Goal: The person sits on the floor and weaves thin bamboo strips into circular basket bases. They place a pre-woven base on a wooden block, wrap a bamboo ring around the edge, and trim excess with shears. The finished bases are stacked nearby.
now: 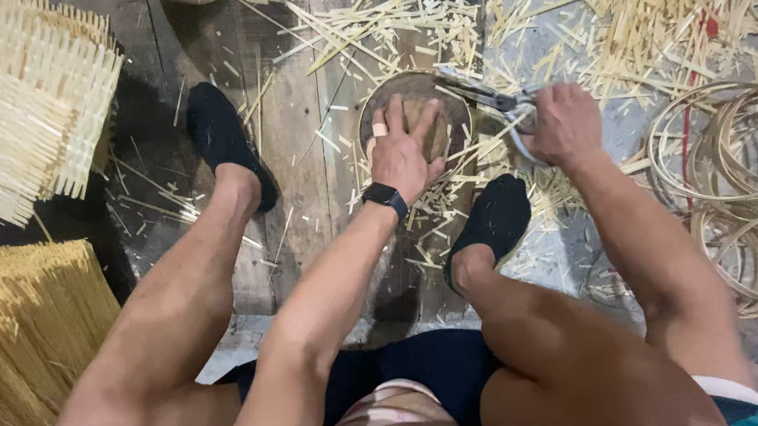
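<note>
Bamboo slats, pale and stiff, sit stacked in woven panels (7, 101) at your far left, with a bundle of yellow sticks (12, 341) below them. Your left hand (403, 150) lies flat, fingers spread, on a round woven disc (386, 96) on the worn wooden floor (299, 147). Your right hand (563, 123) is closed around the handles of metal shears (488, 94) at the disc's rim. Thin coiled bamboo hoops (748, 196) lie on the right, amid scattered offcuts (656, 10).

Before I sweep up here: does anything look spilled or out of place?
Yes. Cut bamboo slivers lie scattered over the floor around the round block and both feet. The left hand presses the block; the right hand grips shears.
</note>
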